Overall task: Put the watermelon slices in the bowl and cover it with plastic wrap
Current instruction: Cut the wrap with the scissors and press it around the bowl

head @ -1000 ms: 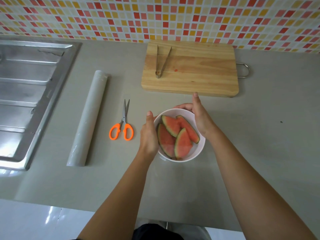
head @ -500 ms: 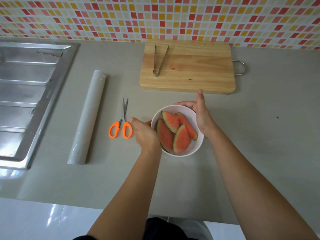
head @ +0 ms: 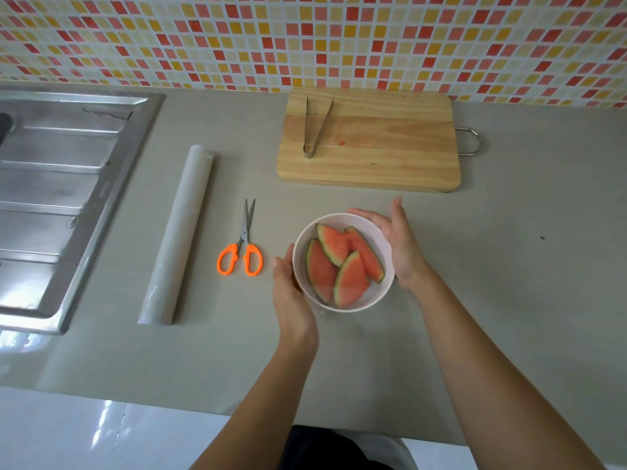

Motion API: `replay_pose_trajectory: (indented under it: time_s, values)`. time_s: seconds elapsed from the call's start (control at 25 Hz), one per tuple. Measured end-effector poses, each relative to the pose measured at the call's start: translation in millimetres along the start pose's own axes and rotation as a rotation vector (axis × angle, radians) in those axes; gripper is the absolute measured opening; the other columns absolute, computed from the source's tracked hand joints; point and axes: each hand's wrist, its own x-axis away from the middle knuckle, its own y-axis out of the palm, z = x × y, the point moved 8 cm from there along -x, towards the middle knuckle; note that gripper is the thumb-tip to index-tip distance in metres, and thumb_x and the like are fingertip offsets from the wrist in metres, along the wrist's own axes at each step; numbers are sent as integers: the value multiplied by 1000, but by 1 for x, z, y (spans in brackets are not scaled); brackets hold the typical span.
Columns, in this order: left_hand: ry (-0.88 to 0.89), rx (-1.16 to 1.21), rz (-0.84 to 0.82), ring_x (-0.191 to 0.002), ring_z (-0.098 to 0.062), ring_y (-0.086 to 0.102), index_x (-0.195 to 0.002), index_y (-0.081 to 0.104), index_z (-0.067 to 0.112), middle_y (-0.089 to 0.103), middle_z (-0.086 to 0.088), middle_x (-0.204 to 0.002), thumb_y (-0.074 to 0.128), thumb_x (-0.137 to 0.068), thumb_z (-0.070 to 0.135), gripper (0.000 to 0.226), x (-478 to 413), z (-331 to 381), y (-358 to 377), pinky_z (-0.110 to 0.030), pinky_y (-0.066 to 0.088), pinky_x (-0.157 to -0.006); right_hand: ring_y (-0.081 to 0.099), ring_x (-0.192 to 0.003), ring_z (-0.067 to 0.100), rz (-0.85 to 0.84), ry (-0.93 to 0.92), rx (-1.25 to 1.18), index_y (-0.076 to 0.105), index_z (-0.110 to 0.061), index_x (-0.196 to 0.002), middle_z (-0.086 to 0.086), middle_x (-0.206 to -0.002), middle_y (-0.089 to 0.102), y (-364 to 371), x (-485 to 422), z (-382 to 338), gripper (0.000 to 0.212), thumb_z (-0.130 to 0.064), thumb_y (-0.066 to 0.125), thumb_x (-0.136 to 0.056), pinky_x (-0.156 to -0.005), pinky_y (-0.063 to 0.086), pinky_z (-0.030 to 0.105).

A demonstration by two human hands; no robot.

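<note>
Head view of a grey desk below a tiled wall. A white bowl stands on the desk between the 2 hands and holds 4 watermelon slices, which overlap with red flesh up and green rind at the edges.

The left hand lies with its palm against the bowl's left side, fingers fairly straight and pointing away from the body. The right hand cups the bowl's right side: its fingers bend round the far rim and its thumb points straight up, clear of the rim. Whether plastic film already lies over the bowl cannot be told.

Just left of the left hand lies a pair of scissors with orange handles, the blades closed and pointing away from the body. Further left of the scissors lies a roll of plastic wrap, lengthwise on the desk. Beyond the roll, well to the left of both hands, is a steel sink.

Beyond the right hand, near its thumb tip but apart from it, lies a wooden cutting board with a metal loop handle on its right end. A pair of metal tongs rests on the board's left part, with its arms spread toward the wall.
</note>
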Motion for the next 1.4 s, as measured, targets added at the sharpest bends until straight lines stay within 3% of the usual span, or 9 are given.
replay_pose_trajectory:
  time_s: [0.12,0.28,0.52,0.8,0.96,1.08,1.16,1.24,1.4]
  values:
    - [-61,48,-71,-119,-17,57,-133,52,20,62,-3,-128,18,-100,51,57,-5,-5,15,-33,44,-100,61,-109,24,89,-27,-10,62,-15,-110,13,-115,66,3,2,5,76,-61,4,-91,-97,44,36]
    - [-141,-71,-75,-93,-14,70,-112,65,22,74,1,-102,17,-94,62,65,-19,-8,11,-21,55,-62,65,-101,21,169,-51,-9,66,-15,-104,7,-103,71,0,3,4,79,-63,5,-90,-92,47,33]
    - [-215,-318,248,-116,-21,54,-128,56,21,59,-3,-129,20,-80,77,81,-19,-7,-1,-32,39,-94,68,-94,17,212,-48,-27,69,-18,-100,3,-95,74,-4,5,5,81,-67,6,-88,-81,49,28]
    - [-184,-493,372,-122,-34,47,-130,52,7,50,-14,-136,9,-87,69,87,-12,3,-3,-47,32,-108,68,-91,17,279,-52,12,71,-20,-90,4,-92,74,-6,8,0,80,-66,5,-88,-86,49,31]
    - [-64,-735,458,-125,-38,42,-130,50,4,48,-20,-136,12,-92,60,77,-15,18,-11,-50,30,-106,64,-102,22,240,-44,35,64,-12,-106,12,-107,68,-4,9,3,83,-64,1,-89,-94,46,34]
    - [-40,-398,176,-118,-31,52,-126,49,0,55,-18,-127,14,-96,56,72,-26,15,-10,-38,43,-98,41,-131,16,237,-77,-28,47,-12,-132,7,-141,47,-20,25,0,85,-61,-7,-88,-113,25,34]
    - [-33,-288,-14,-103,-16,62,-121,54,7,64,-6,-114,12,-98,54,68,-26,24,-14,-23,49,-84,29,-137,9,251,-136,-7,39,-12,-138,2,-148,37,-33,47,-1,74,-52,-4,-94,-112,16,25]
    - [30,-339,-172,-109,-13,59,-125,55,7,62,-5,-124,17,-100,49,62,-25,34,-20,-27,44,-96,25,-139,9,205,-146,72,34,-12,-140,1,-150,32,-35,73,11,49,-36,23,-98,-109,17,22]
    - [121,-640,-556,-127,-6,47,-140,43,18,52,3,-138,57,-81,23,61,-11,43,-19,-22,38,-102,18,-136,-9,66,-196,628,10,-39,-144,-21,-151,20,-15,100,36,104,-26,77,-64,-108,20,15]
